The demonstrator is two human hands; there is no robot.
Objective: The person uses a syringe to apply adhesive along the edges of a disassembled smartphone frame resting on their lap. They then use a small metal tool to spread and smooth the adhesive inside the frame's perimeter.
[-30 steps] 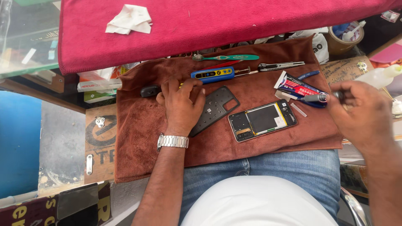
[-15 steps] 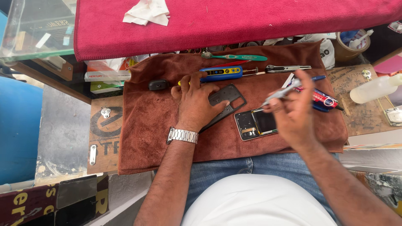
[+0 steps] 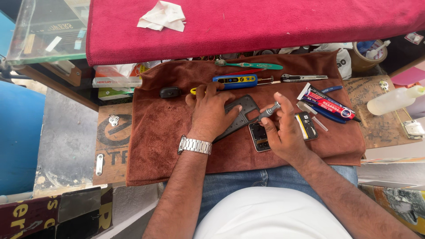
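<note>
Brown terry cloth [image 3: 168,146] covers the lap board, its near hem hanging over blue denim jeans [image 3: 239,181] and a white shirt [image 3: 265,217]. Left of the cloth, bare wooden board [image 3: 110,146] with two small metal plates; beyond that a grey concrete floor and a blue surface.

Left hand [image 3: 210,110], steel link watch [image 3: 195,145] at the wrist, lies palm down with fingers spread flat, pinning the dark grey plastic phone back cover [image 3: 241,116]. Cover's long axis runs on a diagonal, near-left to far-right; camera cut-out end points far-right.

Right hand [image 3: 283,130] is curled closed around a slim grey metal precision screwdriver [image 3: 268,110], thumb and fingers pinching the shaft. Driver lies aslant, tip toward the left and slightly near, at the cover's edge. Whether the tip touches the cover, cannot tell. Under this hand lies an opened black smartphone body [image 3: 305,126], long axis roughly left-right, mostly hidden.

Farther: red-and-white glue tube box [image 3: 325,101] to the right; blue-and-yellow handled tool [image 3: 234,81], small black oval object [image 3: 169,92], silver utility knife [image 3: 303,78], green-handled toothbrush [image 3: 248,65] along the cloth's far edge.

Beyond, a crimson towel [image 3: 265,22] drapes a raised shelf, crumpled white tissue [image 3: 161,15] on it. Glass counter [image 3: 44,31] far left; translucent squeeze bottle [image 3: 394,99] and tape roll [image 3: 365,55] far right.
</note>
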